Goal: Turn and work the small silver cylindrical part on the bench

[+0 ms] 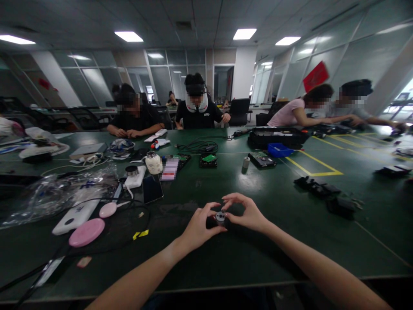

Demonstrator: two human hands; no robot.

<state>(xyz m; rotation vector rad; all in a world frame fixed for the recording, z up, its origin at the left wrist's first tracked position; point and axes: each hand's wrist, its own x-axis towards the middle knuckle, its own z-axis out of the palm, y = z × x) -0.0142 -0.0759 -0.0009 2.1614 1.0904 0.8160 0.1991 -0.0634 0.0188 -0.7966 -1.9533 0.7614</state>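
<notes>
In the head view my left hand (197, 226) grips a small round metal electric motor (220, 218) just above the green table. Its end face with dark holes points up toward me. From the right, my right hand (247, 212) reaches to the motor's upper edge, thumb and forefinger curled into a pinch there. Whatever tiny piece those fingertips hold is too small to name. Farther back, a similar metal cylinder (246, 162) stands upright beside an opened hard drive (262, 159).
Across the green table (200, 262) lie a phone (153, 188), a pink round lid (87, 232), clear plastic bags (64, 193) and cables at left. A blue tray (280, 150) and black parts (342, 206) are at right. Several people sit opposite.
</notes>
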